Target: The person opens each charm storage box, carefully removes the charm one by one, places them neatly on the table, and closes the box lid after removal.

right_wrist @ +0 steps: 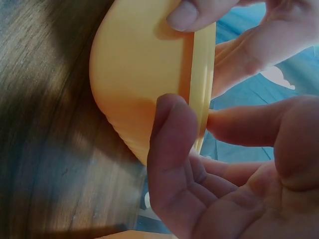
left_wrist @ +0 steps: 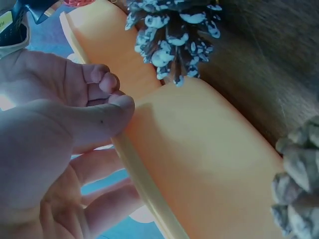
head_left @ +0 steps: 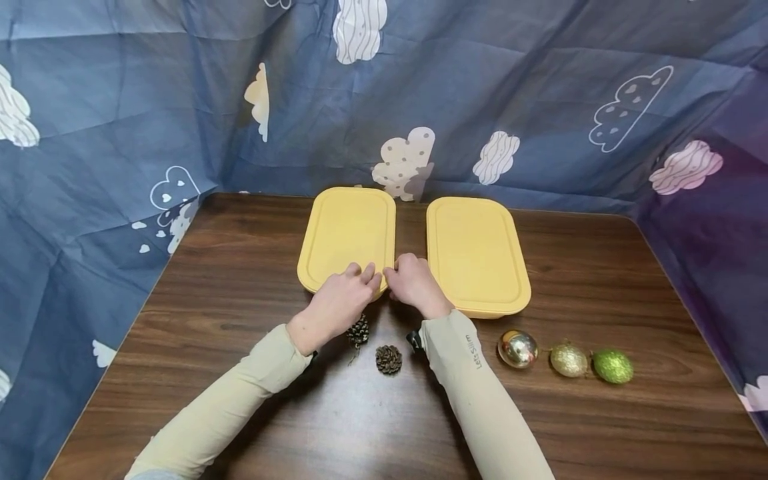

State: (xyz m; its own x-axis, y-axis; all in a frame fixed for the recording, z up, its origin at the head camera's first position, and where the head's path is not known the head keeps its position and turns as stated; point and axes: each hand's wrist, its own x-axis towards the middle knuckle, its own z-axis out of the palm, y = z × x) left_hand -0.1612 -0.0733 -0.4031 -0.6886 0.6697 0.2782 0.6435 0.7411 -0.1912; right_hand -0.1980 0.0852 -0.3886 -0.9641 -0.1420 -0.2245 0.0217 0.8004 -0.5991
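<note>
A yellow box with a yellow lid (head_left: 351,233) stands at the back of the table, left of the middle. At its front edge, my left hand (head_left: 339,300) grips the lid's rim, the thumb low against the box wall (left_wrist: 204,144) and the fingers over the top. My right hand (head_left: 416,283) pinches the same rim at the front right corner, as the right wrist view shows. A white-tipped pinecone (head_left: 358,330) lies below my left hand, partly hidden by the wrist in the head view. Nearer the front rests a brown pinecone (head_left: 389,359). What the box contains is hidden.
A second yellow lidded box (head_left: 477,253) stands just to the right. In front of it lie a shiny gold ball (head_left: 517,349), a pale gold glittery ornament (head_left: 568,360) and a green one (head_left: 612,366) in a row. Blue cloud-print cloth (head_left: 462,87) hangs behind the table.
</note>
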